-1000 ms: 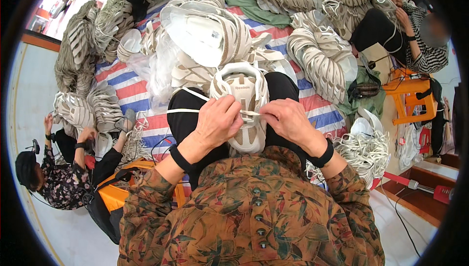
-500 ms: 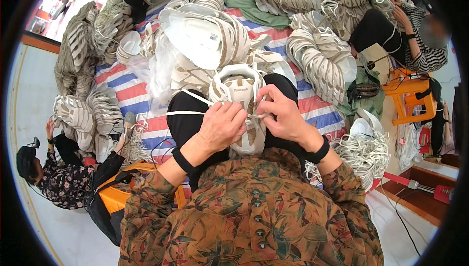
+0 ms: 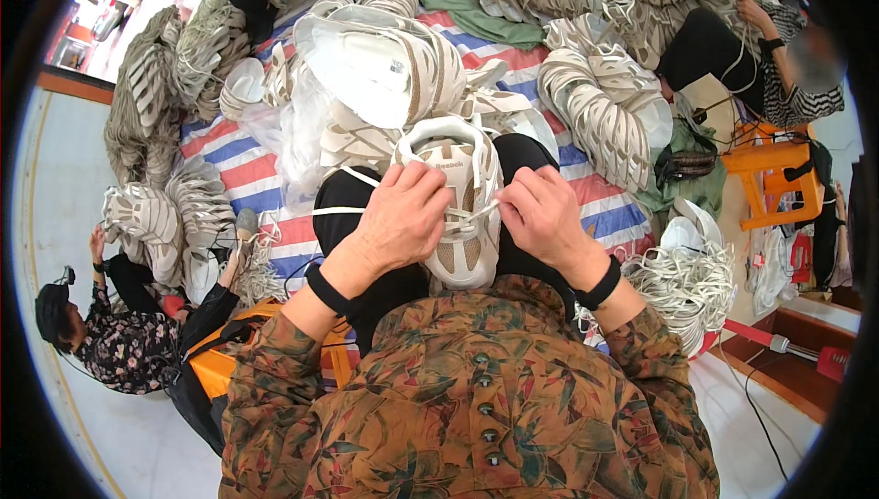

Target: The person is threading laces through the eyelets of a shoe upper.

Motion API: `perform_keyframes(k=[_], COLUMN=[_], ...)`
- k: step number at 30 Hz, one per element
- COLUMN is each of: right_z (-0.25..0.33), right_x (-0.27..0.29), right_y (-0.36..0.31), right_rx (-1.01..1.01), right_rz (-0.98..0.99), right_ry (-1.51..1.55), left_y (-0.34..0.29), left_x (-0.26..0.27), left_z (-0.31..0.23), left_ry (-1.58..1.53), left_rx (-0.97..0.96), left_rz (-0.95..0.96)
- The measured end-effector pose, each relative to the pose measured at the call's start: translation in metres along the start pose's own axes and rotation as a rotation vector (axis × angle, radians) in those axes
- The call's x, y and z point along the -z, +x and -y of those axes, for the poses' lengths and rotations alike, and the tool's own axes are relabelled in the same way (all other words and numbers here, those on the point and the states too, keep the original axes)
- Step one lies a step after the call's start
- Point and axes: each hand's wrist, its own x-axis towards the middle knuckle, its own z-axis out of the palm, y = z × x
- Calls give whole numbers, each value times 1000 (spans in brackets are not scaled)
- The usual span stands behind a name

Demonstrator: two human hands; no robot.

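A white and beige shoe upper [image 3: 465,261] rests between my knees, its toe toward me and its collar away. White shoelace [image 3: 469,219] crosses the lower part of its lacing opening. My left hand [image 3: 401,212] is closed at the upper's left side, fingertips pinched by the eyelets; a lace trails out to its left. On the other side my right hand [image 3: 547,226] pinches the shoelace just off the upper's right edge. The exact grip of the left fingertips is partly hidden.
Beyond my knees a large nested stack of shoe uppers [image 3: 430,69] lies on a striped sheet [image 3: 247,169]. More stacks surround it. A heap of white laces [image 3: 687,288] sits at right, near an orange stool [image 3: 774,169]. People work at the left [image 3: 119,343] and right [image 3: 778,59].
My hands have moved apart: the right has gone outward to the right, drawing lace away from the upper. The left has shifted slightly up along the upper's left side.
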Motion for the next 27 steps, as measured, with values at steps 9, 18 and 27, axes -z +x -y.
perform_keyframes(k=[9,18,27], right_z=[8,-11,-9], right_x=[-21,-15,-10], right_y=[-22,-2,-6], right_rx=[-353,-134,-225], right_rz=[-24,157,279], right_ry=[-17,173,292], left_y=[6,12,3], left_x=[1,0,76], left_z=[4,35,110], left_ry=[9,-252,-97], left_rx=[5,-30,117], left_rz=[154,214,76])
